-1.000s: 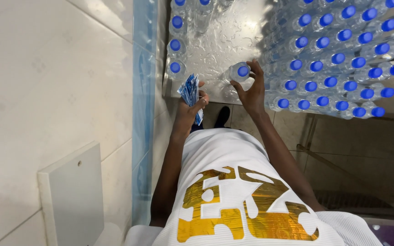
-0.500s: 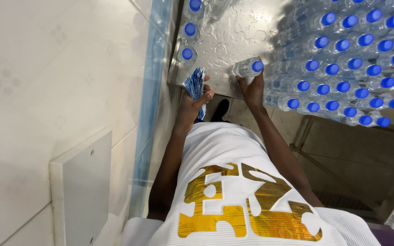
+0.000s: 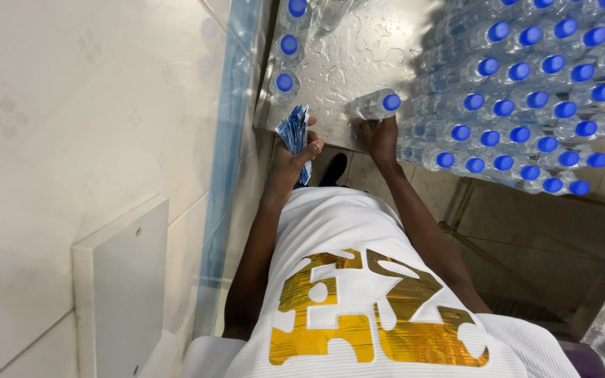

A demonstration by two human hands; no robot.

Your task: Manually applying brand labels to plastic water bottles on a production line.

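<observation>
My left hand (image 3: 294,155) grips a stack of blue-and-white labels (image 3: 294,131), held upright near the front edge of a wet steel table (image 3: 348,56). My right hand (image 3: 379,133) holds the lower part of a clear plastic bottle with a blue cap (image 3: 377,104), which stands tilted on the table. To the right of that bottle, a large block of blue-capped bottles (image 3: 526,105) fills the table in rows. Three more bottles (image 3: 286,63) stand along the table's left edge, close to the labels.
A white tiled wall (image 3: 71,126) runs down the left, with a flat white panel (image 3: 117,280) fixed low on it. A bluish glass strip (image 3: 229,126) borders the table's left side. Tiled floor (image 3: 540,238) shows under the table at right. My black shoe (image 3: 332,168) shows below.
The view has shifted so the table sits further right. My right hand has slid from the bottle's neck down to its lower part. My left hand still holds the labels.
</observation>
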